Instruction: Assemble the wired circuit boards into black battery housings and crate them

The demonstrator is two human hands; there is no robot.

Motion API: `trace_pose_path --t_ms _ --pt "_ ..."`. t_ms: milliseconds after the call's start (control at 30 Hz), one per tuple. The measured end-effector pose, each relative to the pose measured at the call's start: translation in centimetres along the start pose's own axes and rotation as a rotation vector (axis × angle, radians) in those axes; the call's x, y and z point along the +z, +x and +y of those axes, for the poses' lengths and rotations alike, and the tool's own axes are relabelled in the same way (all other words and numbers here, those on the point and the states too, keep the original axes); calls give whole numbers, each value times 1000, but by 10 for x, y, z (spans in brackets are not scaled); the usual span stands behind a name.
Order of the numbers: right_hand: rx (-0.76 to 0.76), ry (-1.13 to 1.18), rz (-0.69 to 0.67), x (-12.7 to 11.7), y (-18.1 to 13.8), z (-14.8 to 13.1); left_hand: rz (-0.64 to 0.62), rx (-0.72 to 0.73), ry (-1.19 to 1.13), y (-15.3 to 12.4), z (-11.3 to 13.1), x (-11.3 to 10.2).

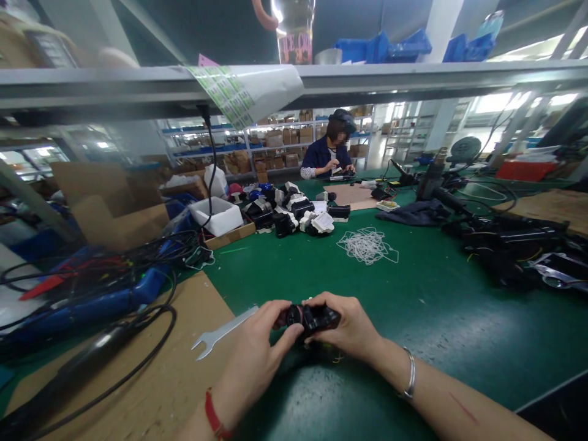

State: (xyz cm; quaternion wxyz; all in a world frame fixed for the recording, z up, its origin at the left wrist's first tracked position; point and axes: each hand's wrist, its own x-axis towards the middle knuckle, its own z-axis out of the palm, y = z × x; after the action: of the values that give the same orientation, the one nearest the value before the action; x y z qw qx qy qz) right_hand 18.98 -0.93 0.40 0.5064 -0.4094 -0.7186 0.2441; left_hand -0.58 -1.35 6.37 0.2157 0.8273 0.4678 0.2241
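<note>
Both forearms reach in from the near edge of the green desk and meet just above it. The left hand comes in palm-down, its wrist bent inward, thumb and fingers pinching the round left end of a small black part. The right hand curls over the other end, fingers closed around it; the fingertips are hidden, so the exact grip is probably a wrap from above. The part sits between the two hands, close to the desk's near edge. A flat wrench lies just left of the left hand on a cardboard sheet. A white cord tangle lies mid-desk, well apart.
</note>
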Motion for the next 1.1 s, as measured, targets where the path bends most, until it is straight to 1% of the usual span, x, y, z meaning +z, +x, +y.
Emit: trace_pose_path --t_ms 100,133,167,233,267,300,333,400,467,500,533,600,667,733,800,900,1033,1100 --pt "-15 -7 -5 0 -1 0 -28 224 38 -2 -2 0" --pt "-17 -7 -6 0 -1 0 -2 242 46 -3 -2 1" --pt "-16 -5 -7 0 -2 1 43 210 46 -4 -2 1" --pt "-7 2 -11 1 -2 1 121 65 33 -5 -2 3" --pt "-3 7 -15 1 -2 1 134 5 31 -4 -2 4" --pt "0 12 -20 0 -2 2 128 -17 36 -3 -3 5" --pt "3 16 -25 0 -3 2 108 1 47 -1 -3 5" --pt "15 26 -32 -1 -2 3 62 99 80 1 -6 3" --pt "37 42 -37 -2 -2 4 41 155 129 2 -12 -5" --pt "48 53 -39 -3 -2 4 39 131 176 1 -17 -12" --pt "55 71 -39 -3 -1 4 39 69 246 -1 -23 -21" --pt "65 127 -34 -4 0 3 14 -120 454 -8 -40 -40" --pt "79 189 -33 -5 0 2 -90 -289 662 -18 -60 -58" --pt "92 223 -47 -5 1 2 -211 -357 750 -29 -78 -69" --pt "94 225 -63 -4 1 1 -256 -355 720 -36 -89 -74" --pt "62 220 -51 -4 0 1 -277 -373 633 -35 -93 -76" --pt "-46 122 -1 -6 -1 0 -435 -446 577 -21 -86 -85" --pt "-108 64 20 -8 -1 0 -517 -455 551 -19 -83 -88"
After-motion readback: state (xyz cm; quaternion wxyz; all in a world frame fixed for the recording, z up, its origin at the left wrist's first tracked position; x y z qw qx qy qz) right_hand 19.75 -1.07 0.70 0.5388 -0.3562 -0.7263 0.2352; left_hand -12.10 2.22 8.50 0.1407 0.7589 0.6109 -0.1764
